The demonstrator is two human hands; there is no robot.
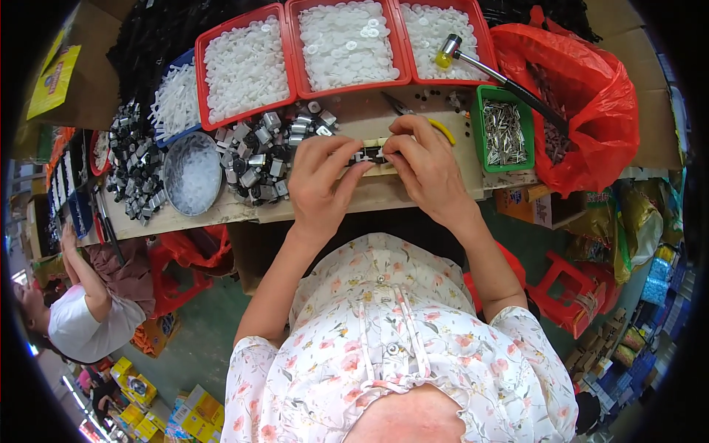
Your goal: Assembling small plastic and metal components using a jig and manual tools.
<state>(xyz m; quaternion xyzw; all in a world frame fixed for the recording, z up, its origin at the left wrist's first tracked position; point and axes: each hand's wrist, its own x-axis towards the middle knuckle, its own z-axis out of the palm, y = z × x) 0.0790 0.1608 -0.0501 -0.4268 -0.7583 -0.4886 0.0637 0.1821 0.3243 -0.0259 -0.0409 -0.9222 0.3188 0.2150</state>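
Observation:
At the near edge of the workbench, a small black-and-white part (367,156) sits on a pale yellowish block (378,170). My left hand (319,181) grips its left end between thumb and fingers. From the other side my right hand (427,168) closes its fingertips on the right end. Fingers cover much of the part, so its exact kind does not show. Just behind my right hand lie pliers with yellow handles (443,130), partly hidden. Left of my left hand is a heap of small metal-and-black motor-like parts (255,159).
Behind stand red trays (297,74) of white plastic pieces. A green box (509,164) of metal pins is at right, beside a red bag (617,96) with a hammer (509,83) across it. A round metal bowl (193,173) stands left. Another person (96,310) works at far left.

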